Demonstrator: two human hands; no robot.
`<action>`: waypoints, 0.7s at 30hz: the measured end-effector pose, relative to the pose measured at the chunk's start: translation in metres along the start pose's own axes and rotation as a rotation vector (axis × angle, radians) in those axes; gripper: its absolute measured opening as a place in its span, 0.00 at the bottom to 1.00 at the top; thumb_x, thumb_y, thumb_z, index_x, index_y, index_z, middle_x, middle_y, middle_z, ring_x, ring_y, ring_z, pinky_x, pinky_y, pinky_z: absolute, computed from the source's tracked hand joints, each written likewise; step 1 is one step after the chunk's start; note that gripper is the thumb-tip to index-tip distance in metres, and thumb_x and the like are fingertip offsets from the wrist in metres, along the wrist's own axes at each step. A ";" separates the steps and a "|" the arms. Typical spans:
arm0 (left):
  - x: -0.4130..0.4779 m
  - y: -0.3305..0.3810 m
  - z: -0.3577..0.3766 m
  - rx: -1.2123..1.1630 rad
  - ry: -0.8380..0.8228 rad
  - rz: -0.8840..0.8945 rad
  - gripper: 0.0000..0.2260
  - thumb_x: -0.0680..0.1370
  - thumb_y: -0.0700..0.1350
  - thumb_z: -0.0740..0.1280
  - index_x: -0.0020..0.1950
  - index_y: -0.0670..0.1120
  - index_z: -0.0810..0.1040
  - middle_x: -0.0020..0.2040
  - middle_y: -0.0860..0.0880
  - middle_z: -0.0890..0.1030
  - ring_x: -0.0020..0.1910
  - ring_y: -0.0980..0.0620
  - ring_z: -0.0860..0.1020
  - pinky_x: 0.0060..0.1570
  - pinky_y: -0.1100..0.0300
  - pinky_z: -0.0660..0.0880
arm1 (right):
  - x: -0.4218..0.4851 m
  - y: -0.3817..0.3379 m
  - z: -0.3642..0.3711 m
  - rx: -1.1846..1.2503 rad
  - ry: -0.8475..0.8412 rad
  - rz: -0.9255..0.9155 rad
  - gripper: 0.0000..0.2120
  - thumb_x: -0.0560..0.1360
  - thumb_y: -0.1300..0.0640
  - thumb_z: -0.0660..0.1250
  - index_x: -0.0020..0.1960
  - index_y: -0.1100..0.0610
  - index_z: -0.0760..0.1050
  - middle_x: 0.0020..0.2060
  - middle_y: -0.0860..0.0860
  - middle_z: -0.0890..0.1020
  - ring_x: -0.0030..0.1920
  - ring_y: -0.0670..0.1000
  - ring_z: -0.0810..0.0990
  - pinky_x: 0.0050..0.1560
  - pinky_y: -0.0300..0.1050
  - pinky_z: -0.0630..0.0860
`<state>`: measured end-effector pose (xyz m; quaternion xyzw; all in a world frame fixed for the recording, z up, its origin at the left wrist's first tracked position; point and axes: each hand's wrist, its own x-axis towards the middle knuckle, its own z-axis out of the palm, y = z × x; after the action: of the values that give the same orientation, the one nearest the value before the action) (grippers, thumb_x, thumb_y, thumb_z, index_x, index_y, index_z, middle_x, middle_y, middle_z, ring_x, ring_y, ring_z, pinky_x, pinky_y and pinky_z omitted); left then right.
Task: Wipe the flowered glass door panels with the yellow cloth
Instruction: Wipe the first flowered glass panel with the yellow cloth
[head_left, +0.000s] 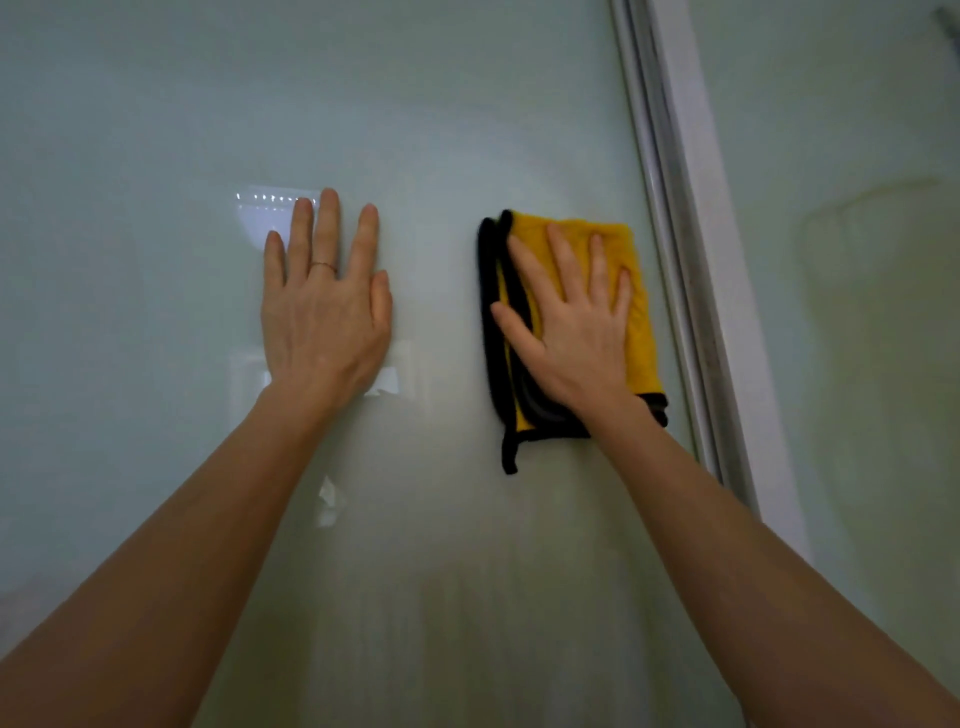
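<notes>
The yellow cloth (631, 291) lies folded flat against the frosted glass door panel (441, 130), toward the panel's right side, near the white door frame (701, 260) but apart from it. Its black edging (488, 312) runs down the left side and along the bottom, and one black corner hangs loose below the fold. How many layers the fold has cannot be told, since the right hand (576, 332) covers most of the middle of it.

That right hand presses the cloth to the glass with fingers straight and spread; nothing is pinched or curled around. The left hand (324, 306) rests flat on the bare glass well to the left of the cloth, fingers straight and close together, holding nothing. A thin ring (323, 266) sits on one of its fingers.

Both forearms are cut off at the lower edge of the view. Pale, blurred rectangular shapes show around the left hand, with a row of small bright dots above its fingertips; what they are is unclear. No flower pattern can be made out on the glass. A second panel (857, 312) right of the frame shows only a vague yellowish smear.
</notes>
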<state>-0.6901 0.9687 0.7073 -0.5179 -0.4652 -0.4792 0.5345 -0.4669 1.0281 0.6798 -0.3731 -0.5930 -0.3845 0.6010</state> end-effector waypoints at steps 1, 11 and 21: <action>-0.001 0.000 0.000 -0.001 0.002 0.003 0.25 0.85 0.50 0.50 0.83 0.48 0.55 0.83 0.41 0.52 0.81 0.41 0.49 0.78 0.44 0.45 | 0.000 0.005 -0.001 0.009 -0.005 0.075 0.34 0.78 0.31 0.47 0.81 0.42 0.60 0.82 0.50 0.58 0.81 0.65 0.50 0.76 0.71 0.47; -0.015 0.006 0.005 -0.002 0.023 -0.012 0.27 0.83 0.53 0.49 0.82 0.48 0.57 0.82 0.40 0.53 0.81 0.40 0.50 0.78 0.43 0.45 | -0.079 -0.068 0.015 -0.072 0.084 0.142 0.31 0.81 0.39 0.54 0.81 0.50 0.64 0.80 0.57 0.63 0.79 0.70 0.57 0.74 0.75 0.52; -0.035 0.007 0.004 -0.003 0.056 0.008 0.27 0.83 0.54 0.50 0.82 0.47 0.58 0.82 0.39 0.55 0.81 0.38 0.53 0.77 0.41 0.48 | -0.085 0.014 0.002 -0.054 0.151 0.257 0.28 0.82 0.45 0.56 0.79 0.52 0.66 0.79 0.56 0.67 0.78 0.63 0.62 0.75 0.68 0.59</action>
<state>-0.6870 0.9741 0.6714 -0.5070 -0.4472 -0.4922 0.5484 -0.4545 1.0373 0.5952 -0.4320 -0.4829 -0.3472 0.6780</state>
